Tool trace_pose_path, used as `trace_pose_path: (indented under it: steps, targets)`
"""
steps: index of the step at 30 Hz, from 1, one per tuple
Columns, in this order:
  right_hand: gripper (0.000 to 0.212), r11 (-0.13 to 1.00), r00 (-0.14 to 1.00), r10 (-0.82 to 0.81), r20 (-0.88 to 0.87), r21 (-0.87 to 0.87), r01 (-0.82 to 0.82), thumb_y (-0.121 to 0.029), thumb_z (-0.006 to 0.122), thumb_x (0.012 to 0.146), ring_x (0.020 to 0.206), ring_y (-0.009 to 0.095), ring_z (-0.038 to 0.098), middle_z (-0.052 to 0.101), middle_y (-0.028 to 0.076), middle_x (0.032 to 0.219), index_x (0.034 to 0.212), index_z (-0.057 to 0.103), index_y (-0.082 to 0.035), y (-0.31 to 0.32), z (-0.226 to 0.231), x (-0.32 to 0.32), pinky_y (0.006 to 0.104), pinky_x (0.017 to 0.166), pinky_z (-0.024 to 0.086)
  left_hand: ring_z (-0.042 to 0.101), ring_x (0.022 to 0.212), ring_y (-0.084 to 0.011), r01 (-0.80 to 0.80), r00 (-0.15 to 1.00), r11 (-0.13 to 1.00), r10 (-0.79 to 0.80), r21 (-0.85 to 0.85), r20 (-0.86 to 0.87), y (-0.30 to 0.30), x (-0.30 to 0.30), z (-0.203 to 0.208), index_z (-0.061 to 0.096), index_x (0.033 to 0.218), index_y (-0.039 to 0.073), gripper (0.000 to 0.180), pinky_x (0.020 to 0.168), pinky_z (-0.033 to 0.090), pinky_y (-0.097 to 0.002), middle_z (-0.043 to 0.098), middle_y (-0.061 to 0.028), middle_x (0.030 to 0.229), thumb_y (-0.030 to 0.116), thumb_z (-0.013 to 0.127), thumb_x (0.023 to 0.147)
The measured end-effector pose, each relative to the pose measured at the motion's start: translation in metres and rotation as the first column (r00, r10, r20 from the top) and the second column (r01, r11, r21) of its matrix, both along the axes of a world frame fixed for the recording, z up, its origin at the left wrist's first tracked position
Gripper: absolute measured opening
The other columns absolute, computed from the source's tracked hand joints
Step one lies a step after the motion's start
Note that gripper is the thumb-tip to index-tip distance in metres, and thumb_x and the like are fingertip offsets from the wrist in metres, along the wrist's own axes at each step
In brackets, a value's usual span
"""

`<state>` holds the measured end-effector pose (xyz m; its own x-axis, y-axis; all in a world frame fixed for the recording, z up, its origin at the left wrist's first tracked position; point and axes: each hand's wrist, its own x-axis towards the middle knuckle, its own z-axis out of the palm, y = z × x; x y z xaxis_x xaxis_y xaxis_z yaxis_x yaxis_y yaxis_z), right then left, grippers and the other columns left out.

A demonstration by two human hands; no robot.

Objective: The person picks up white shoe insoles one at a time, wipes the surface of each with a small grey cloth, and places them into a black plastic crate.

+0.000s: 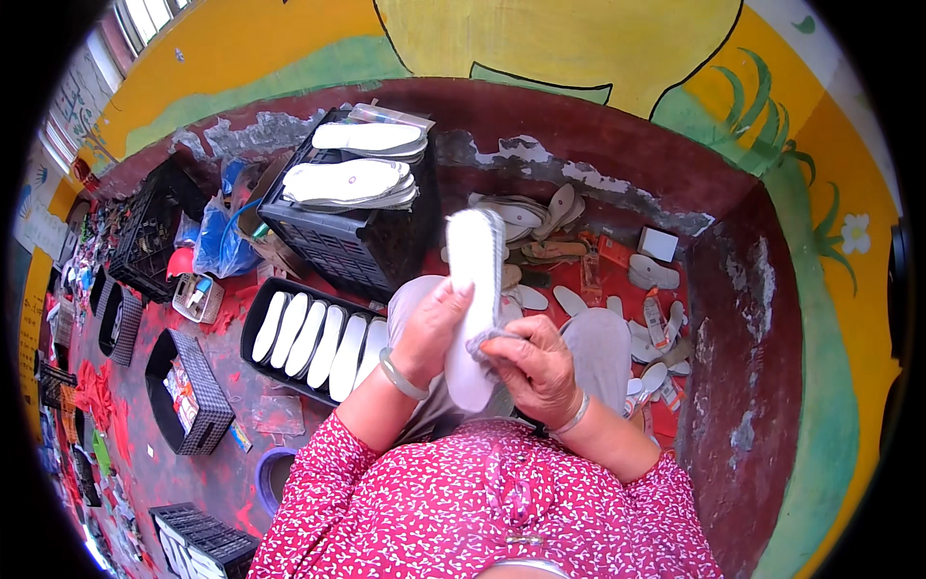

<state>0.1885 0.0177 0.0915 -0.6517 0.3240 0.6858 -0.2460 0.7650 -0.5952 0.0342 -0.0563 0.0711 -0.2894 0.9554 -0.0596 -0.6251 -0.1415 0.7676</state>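
A white insole is held upright in front of my lap, with a grey checked layer along its right side. My left hand is closed on its left edge, the thumb lying over the white face. My right hand pinches a bunched piece of grey fabric against the insole's right edge, near its lower end. Whether that fabric is part of the insole or a separate cloth, I cannot tell. My fingers behind the insole are hidden.
A black crate ahead carries stacked insoles. Left of my knees, a long black basket holds a row of white insoles. Loose insoles lie on red cloth at right by the wall. A grey-checked basket and purple basin stand left.
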Motion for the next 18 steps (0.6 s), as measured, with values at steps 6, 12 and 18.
trace_pose_path:
  steps: [6,12,18]
  targets:
    - [0.020,0.958,0.949,-0.282,-0.137,-0.094,0.271,0.005,0.063,0.077,0.081,0.023,0.057,0.058,0.011,0.090,0.096,0.063,-0.002,0.048,0.013,-0.018,0.0293,0.070,0.047,0.063,0.077,-0.0089,0.205,0.979,0.977,-0.205,-0.065,0.010,-0.008,0.021,0.000,0.050,0.118,0.003,0.029,0.068,0.051,-0.0222,0.064,-0.0038,0.096,0.022,0.049,0.096]
    - [0.018,0.949,0.980,-0.177,-0.094,-0.279,0.145,0.002,0.062,0.081,0.087,0.016,0.057,0.058,0.007,0.095,0.099,0.063,-0.002,0.059,0.009,-0.023,0.0248,0.076,0.046,0.062,0.078,-0.0079,0.135,0.991,0.991,-0.135,0.003,0.026,-0.005,0.023,0.002,0.052,0.117,0.002,0.029,0.067,0.051,-0.0209,0.064,-0.0035,0.096,0.022,0.050,0.095]
    - [0.018,0.948,0.992,-0.112,-0.058,-0.306,0.089,0.002,0.063,0.080,0.087,0.018,0.057,0.058,0.009,0.094,0.097,0.064,-0.002,0.046,0.010,-0.015,0.0252,0.076,0.046,0.061,0.075,-0.0076,0.067,0.998,0.998,-0.067,-0.002,-0.006,-0.002,0.020,0.007,0.051,0.117,0.003,0.029,0.066,0.050,-0.0208,0.063,-0.0023,0.094,0.023,0.049,0.096]
